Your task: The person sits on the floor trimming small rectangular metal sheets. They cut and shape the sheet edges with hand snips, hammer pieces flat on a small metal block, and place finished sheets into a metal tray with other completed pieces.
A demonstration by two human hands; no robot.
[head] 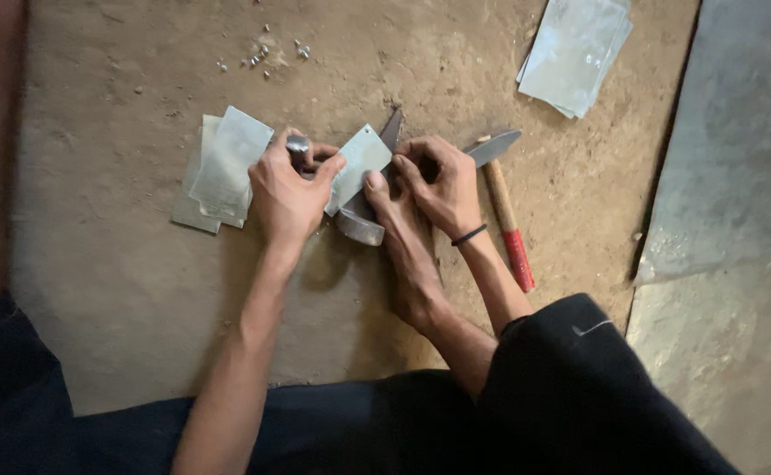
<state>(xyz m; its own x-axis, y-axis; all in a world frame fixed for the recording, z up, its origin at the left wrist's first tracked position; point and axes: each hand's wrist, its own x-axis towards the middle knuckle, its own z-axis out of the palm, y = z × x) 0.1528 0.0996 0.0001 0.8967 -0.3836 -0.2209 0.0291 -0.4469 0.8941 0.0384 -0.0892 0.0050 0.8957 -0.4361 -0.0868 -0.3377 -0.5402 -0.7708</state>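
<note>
The person sits on a brown earthen floor and works low over it with both hands. The left hand is closed in a fist around a short metal punch, of which only the rounded grey top shows above the fingers; the thumb presses against the near edge of a small rectangular metal plate. This plate lies tilted across a dark iron anvil bar, whose curved pale end projects toward the person and whose pointed end rises behind the plate. The right hand is curled, fingers bent down, gripping the right side of the plate and the bar beneath it; a black band sits on that wrist. A bare foot rests against the bar between the two forearms, toes touching the plate's lower corner. Just left of the left hand lies a stack of similar metal plates, partly covered by the knuckles. A hammer with a wooden handle and a red grip lies on the floor just right of the right hand, its grey head near the fingers. A second stack of plates lies well apart at upper right, and small rivets are scattered at upper centre
</note>
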